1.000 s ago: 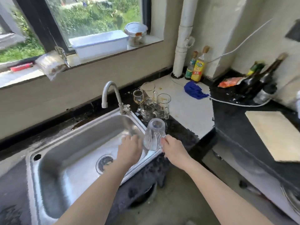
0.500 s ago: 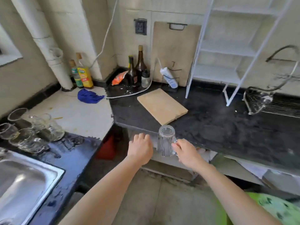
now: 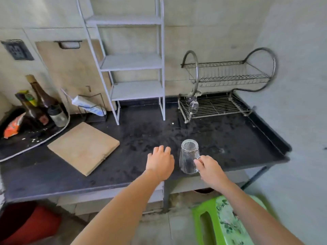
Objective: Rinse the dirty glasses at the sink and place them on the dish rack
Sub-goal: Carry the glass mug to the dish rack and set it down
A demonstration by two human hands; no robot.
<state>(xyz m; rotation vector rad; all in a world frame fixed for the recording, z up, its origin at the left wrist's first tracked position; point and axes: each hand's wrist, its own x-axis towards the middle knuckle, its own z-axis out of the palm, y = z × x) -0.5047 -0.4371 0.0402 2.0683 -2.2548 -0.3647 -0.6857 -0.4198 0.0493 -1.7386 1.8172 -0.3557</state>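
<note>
The right hand [image 3: 210, 169] pinches an upturned glass [image 3: 188, 156] at its side, fingers curled, above the near part of the dark counter [image 3: 141, 138]. The left hand [image 3: 160, 163] hovers just left of the glass, fingers loosely bent, holding nothing. Labels on the bottles [image 3: 40, 103] at far left are too blurred to read. The rack [image 3: 217, 105] stands far right, with a second glass [image 3: 193, 101] at the left of its lower tier. A white shelf [image 3: 132, 62] stands just left of the rack. A board [image 3: 83, 147] lies at left, and a green stool [image 3: 224, 221] sits near right.

Glass [image 3: 189, 157] moved from sink (now unseen) toward dish rack [image 3: 218, 105].
</note>
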